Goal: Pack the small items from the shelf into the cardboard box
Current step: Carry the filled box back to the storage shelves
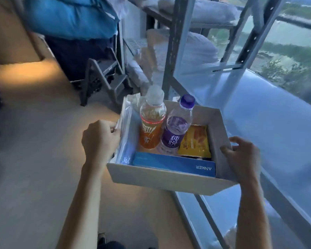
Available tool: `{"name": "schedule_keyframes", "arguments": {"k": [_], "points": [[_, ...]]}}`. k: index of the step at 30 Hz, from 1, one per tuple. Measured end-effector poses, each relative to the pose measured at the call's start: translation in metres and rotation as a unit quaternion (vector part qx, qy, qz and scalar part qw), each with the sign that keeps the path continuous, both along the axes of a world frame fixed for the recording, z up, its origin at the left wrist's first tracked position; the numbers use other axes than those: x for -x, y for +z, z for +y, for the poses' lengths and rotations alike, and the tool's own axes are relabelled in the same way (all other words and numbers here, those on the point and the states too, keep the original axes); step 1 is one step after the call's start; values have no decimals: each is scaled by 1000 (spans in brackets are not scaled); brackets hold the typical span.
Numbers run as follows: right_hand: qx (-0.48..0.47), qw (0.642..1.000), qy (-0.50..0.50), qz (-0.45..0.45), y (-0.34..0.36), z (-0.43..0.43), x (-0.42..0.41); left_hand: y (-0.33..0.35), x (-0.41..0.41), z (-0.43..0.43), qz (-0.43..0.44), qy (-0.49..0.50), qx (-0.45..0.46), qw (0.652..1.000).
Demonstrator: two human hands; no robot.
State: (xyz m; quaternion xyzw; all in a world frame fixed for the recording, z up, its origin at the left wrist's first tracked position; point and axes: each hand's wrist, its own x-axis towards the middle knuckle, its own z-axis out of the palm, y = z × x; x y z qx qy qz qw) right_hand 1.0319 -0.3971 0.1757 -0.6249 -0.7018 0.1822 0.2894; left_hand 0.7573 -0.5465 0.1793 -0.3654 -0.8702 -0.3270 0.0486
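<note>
Left hand (101,139) curled over the cardboard box (160,180) at its left rim, right hand (244,159) clasped its right wall; inside, a glossy blue carton (169,163) read ANKER.

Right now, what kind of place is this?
Likely a storage room by a large window: a metal shelving rack with folded white linens, a grey step stool nearby. Left hand and right hand hold a cardboard box.

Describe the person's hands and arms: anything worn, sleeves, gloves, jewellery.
The left hand and right hand are both bare, with no gloves. Both forearms are uncovered down to the picture's bottom edge, with no sleeve showing. Neither wrist carries a watch or band. Rings are too blurred to tell.
</note>
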Motion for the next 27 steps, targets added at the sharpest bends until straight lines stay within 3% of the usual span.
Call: {"name": "schedule_keyframes", "arguments": {"k": [11,27], "points": [[94,975,188,-77,-49,-62,187,-51,114,-163,-81,206,84,972],[103,925,362,-48,-76,-209,437,-70,242,-368,-128,376,70,915]]}}
